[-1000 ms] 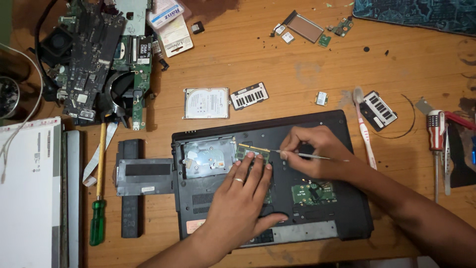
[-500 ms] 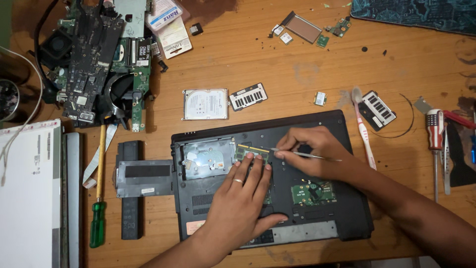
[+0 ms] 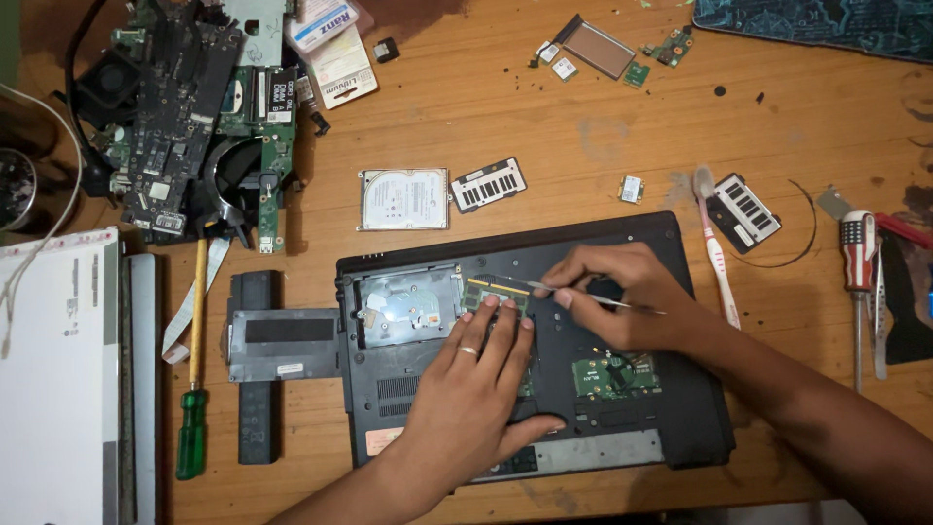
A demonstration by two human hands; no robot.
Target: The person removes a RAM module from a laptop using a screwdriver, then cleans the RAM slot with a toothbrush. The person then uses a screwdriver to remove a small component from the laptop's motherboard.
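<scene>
- Black laptop base (image 3: pixel 622 428), underside up with its covers off, lies on the wooden desk (image 3: pixel 544 117) near the viewer.
- Left hand (image 3: pixel 476 389) lies flat on the base, fingers (image 3: pixel 491 316) spread narrowly and holding nothing, their tips touching the green memory module (image 3: pixel 494 292).
- Right hand (image 3: pixel 622 297) pinches a thin metal tool (image 3: pixel 544 285), its tip at the module's right end.
- Hard drive (image 3: pixel 404 199) rests just beyond the base.
- Green-handled screwdriver (image 3: pixel 192 418) lies at the left.
</scene>
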